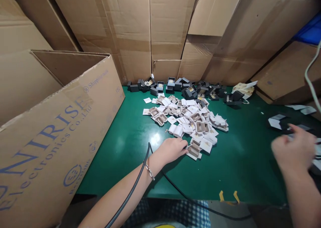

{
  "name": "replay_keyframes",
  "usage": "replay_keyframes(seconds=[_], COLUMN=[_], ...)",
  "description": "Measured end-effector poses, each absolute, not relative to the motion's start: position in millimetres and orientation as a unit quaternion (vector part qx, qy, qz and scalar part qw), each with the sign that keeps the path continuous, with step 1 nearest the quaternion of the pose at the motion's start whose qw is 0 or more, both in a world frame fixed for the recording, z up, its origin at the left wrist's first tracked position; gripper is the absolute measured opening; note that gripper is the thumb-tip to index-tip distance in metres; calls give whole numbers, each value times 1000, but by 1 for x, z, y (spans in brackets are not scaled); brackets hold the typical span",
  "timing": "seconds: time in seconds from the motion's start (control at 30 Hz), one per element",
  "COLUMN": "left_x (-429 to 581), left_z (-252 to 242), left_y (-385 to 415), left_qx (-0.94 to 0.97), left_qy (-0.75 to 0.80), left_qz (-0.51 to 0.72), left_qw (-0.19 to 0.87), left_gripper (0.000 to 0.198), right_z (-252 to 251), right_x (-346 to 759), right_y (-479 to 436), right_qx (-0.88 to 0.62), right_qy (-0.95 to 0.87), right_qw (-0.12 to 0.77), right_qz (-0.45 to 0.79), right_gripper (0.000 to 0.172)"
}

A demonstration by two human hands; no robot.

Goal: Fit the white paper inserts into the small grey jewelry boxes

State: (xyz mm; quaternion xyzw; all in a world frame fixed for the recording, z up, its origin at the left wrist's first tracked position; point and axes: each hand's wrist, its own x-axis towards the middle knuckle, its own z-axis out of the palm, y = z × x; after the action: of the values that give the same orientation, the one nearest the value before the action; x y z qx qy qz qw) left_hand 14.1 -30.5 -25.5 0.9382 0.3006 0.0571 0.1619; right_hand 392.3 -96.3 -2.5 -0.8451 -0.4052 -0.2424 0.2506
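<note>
Touching a card insert (194,150), left hand (172,149) half-curled, grip unclear; right hand (294,148) blurred near black pieces (285,123), grip unclear.

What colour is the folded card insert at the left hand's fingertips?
The folded card insert: grey-brown hollows, white edges; best seen in the head view.

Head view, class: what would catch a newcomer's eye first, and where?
A heap of folded white and brown card pieces spreads across the middle of the green tabletop, with the left hand at its near edge. A big brown cardboard box with blue lettering fills the left side. Small black boxes line the back.
</note>
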Motion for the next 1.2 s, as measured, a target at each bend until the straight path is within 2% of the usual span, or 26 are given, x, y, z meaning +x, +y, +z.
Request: replay_keyframes(seconds=[0.13,0.27,0.5,0.67,0.87,1.1,1.2], left_x=[16,16,14,14,14,12,11], left_z=[-30,-32,-23,-19,-19,-16,-13], left_y=[-33,-33,-33,-33,-33,-32,-32], left_qx=[933,922,911,909,905,884,855], left_qy=[323,352,373,371,373,402,421], left_qz=[62,69,69,67,56,87,157], left_qw=[148,144,161,175,194,221,260], left_gripper=[25,22,25,28,28,27,25], right_z=[11,22,26,24,32,46,47], right_x=[357,322,292,288,285,282,269], right_y=[-23,50,115,120,107,75,58], right_qx=[-824,-790,-843,-851,-865,-852,-837], right_qy=[-507,-589,-536,-520,-502,-446,-438], right_qw=[240,169,-19,-62,22,271,328], right_qz=[-78,0,38,22,-9,-46,-8], right_gripper=[46,38,42,45,41,33,30])
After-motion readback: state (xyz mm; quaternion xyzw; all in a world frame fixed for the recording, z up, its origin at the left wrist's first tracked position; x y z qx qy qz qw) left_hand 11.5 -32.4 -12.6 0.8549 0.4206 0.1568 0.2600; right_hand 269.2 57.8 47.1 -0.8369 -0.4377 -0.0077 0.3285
